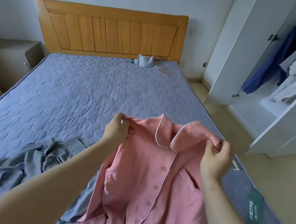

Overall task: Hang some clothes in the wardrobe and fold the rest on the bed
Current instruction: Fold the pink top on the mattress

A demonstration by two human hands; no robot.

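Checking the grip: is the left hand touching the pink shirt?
Touching. The head view shows the left hand pinching the pink shirt at its shoulder.

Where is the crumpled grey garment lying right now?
In the head view, the crumpled grey garment lies low on the left of the blue quilted mattress, left of the pink buttoned shirt.

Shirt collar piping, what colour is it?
White piping on the pink shirt, clearest in the head view.
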